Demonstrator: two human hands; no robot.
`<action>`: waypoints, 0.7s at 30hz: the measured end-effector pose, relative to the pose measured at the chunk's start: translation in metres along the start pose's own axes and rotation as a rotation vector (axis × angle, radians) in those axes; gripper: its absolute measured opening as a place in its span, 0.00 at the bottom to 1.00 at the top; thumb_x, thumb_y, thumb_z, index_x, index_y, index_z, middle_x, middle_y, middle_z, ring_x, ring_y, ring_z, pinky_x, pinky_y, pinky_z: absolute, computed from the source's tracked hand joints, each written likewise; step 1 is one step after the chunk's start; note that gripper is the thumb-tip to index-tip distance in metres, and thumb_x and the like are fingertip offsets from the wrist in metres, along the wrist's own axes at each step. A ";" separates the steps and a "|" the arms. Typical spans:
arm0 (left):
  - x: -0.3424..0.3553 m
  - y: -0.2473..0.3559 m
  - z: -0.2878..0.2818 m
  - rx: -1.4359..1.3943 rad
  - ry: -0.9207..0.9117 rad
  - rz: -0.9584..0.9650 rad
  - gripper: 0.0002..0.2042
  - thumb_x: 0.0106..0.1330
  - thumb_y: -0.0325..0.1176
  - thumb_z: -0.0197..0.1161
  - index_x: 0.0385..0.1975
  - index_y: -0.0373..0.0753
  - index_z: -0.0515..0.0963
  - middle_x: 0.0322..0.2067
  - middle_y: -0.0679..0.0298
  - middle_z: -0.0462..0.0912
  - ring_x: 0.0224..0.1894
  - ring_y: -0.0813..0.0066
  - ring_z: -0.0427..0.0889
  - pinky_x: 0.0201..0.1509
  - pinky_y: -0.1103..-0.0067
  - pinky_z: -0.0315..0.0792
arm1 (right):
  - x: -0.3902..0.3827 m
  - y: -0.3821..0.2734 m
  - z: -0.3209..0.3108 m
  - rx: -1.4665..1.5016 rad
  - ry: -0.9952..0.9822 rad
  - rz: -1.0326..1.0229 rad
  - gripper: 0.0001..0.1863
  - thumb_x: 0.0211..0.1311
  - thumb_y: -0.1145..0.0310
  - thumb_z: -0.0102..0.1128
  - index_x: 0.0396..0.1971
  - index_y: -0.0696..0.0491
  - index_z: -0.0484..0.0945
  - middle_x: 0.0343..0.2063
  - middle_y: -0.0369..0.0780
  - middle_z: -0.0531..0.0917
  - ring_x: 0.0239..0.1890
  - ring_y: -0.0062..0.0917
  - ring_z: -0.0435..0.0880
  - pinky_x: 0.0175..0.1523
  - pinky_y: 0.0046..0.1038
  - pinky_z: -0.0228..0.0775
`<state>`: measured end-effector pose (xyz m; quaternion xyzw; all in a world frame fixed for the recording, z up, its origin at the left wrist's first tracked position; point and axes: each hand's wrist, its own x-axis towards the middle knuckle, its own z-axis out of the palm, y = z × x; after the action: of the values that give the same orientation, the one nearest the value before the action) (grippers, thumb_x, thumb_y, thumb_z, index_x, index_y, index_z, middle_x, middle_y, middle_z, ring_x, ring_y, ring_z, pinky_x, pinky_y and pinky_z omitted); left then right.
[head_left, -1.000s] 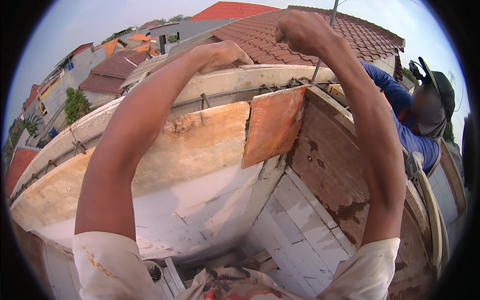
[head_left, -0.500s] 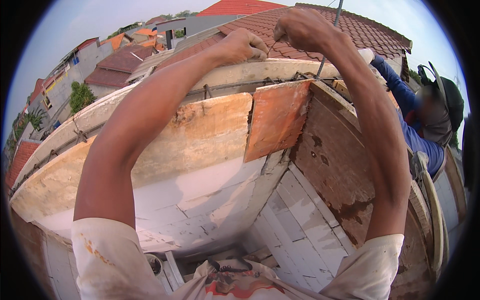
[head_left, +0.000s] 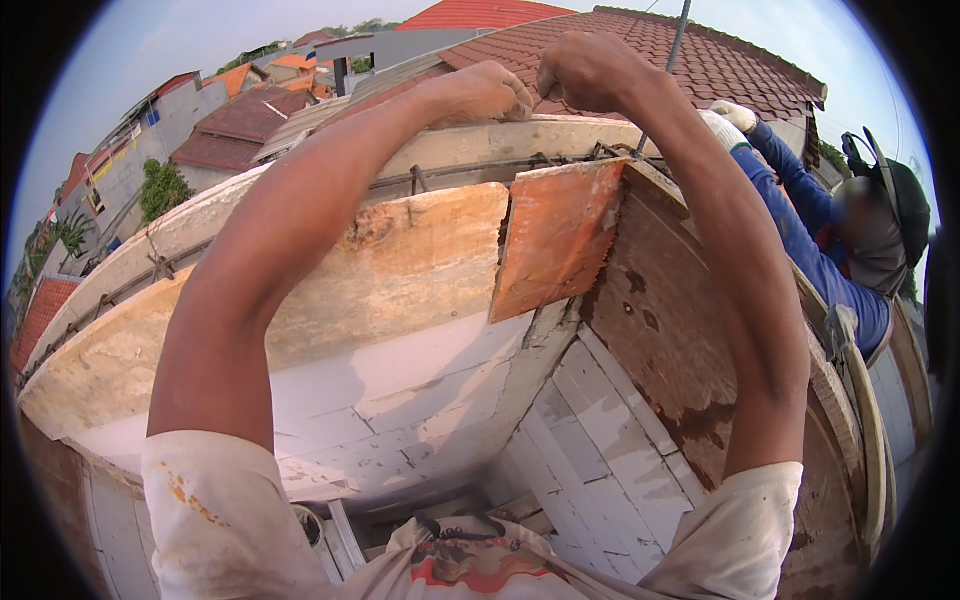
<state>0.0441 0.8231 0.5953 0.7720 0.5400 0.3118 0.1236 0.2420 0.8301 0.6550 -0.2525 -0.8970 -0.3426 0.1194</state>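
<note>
My left hand [head_left: 488, 97] is closed just above the top edge of the far formwork board [head_left: 465, 143], its fingertips pinched. Close by on the right, my right hand [head_left: 588, 72] is bent over with its fingers closed. A thin wire runs in the small gap between the two hands; its ends are hidden in the fingers. Below them, steel bars [head_left: 418, 180] lie in the slot between the far board and the near plywood board [head_left: 410, 235]. An orange-brown plywood piece [head_left: 560, 235] covers the corner.
At right a co-worker in blue sleeves [head_left: 790, 220] and white gloves [head_left: 735, 115] leans over the brown side board [head_left: 670, 320]. An upright steel bar [head_left: 678, 38] rises behind my right forearm. White block walls [head_left: 400, 400] drop away below. Tiled roofs [head_left: 720, 70] stand beyond.
My right hand has come down slightly and closer to my left hand. The co-worker's arms have reached further in, and both gloves now show near the corner.
</note>
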 end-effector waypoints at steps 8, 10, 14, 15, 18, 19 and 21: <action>0.009 -0.026 -0.027 -0.452 -0.381 -0.281 0.23 0.75 0.27 0.56 0.69 0.31 0.72 0.69 0.50 0.73 0.64 0.64 0.78 0.65 0.66 0.77 | 0.005 -0.022 0.026 0.219 -0.071 0.095 0.07 0.59 0.76 0.61 0.35 0.54 0.86 0.34 0.49 0.88 0.41 0.46 0.87 0.48 0.47 0.78; 0.010 -0.033 -0.032 -0.460 -0.464 -0.262 0.24 0.74 0.27 0.57 0.70 0.30 0.70 0.69 0.50 0.73 0.65 0.65 0.78 0.66 0.68 0.77 | 0.008 -0.018 0.026 0.253 -0.113 0.107 0.06 0.59 0.77 0.61 0.34 0.55 0.85 0.34 0.49 0.88 0.41 0.46 0.86 0.48 0.47 0.78; 0.014 -0.047 -0.029 -0.432 -0.579 -0.259 0.21 0.73 0.26 0.61 0.65 0.31 0.75 0.60 0.54 0.81 0.55 0.71 0.83 0.57 0.72 0.81 | 0.011 -0.015 0.028 0.263 -0.109 0.078 0.05 0.60 0.78 0.59 0.34 0.56 0.83 0.34 0.49 0.87 0.42 0.48 0.86 0.49 0.47 0.77; 0.016 -0.050 -0.028 -0.427 -0.579 -0.271 0.20 0.73 0.26 0.61 0.64 0.32 0.76 0.58 0.55 0.82 0.53 0.72 0.83 0.56 0.72 0.81 | 0.010 -0.015 0.029 0.276 -0.120 0.058 0.05 0.60 0.79 0.59 0.34 0.57 0.83 0.34 0.50 0.87 0.43 0.48 0.86 0.49 0.47 0.77; 0.020 -0.059 -0.025 -0.424 -0.571 -0.295 0.17 0.72 0.27 0.63 0.59 0.34 0.79 0.53 0.58 0.84 0.48 0.74 0.83 0.51 0.73 0.82 | 0.007 -0.019 0.031 0.207 -0.112 0.048 0.09 0.61 0.79 0.58 0.38 0.55 0.84 0.36 0.50 0.87 0.43 0.49 0.87 0.49 0.48 0.78; 0.021 -0.061 -0.026 -0.426 -0.569 -0.298 0.16 0.72 0.27 0.63 0.58 0.34 0.80 0.52 0.59 0.85 0.46 0.74 0.84 0.49 0.73 0.82 | 0.006 -0.019 0.030 0.190 -0.099 0.058 0.10 0.61 0.79 0.58 0.39 0.55 0.85 0.37 0.50 0.88 0.43 0.49 0.87 0.49 0.48 0.78; 0.023 -0.065 -0.025 -0.426 -0.562 -0.302 0.14 0.72 0.27 0.64 0.55 0.35 0.82 0.48 0.61 0.86 0.43 0.76 0.84 0.46 0.74 0.82 | 0.005 -0.019 0.029 0.165 -0.080 0.046 0.11 0.61 0.78 0.58 0.39 0.54 0.86 0.37 0.50 0.88 0.43 0.48 0.87 0.48 0.47 0.79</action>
<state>-0.0152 0.8657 0.5888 0.6962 0.5157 0.1713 0.4690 0.2264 0.8397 0.6247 -0.2760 -0.9202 -0.2542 0.1116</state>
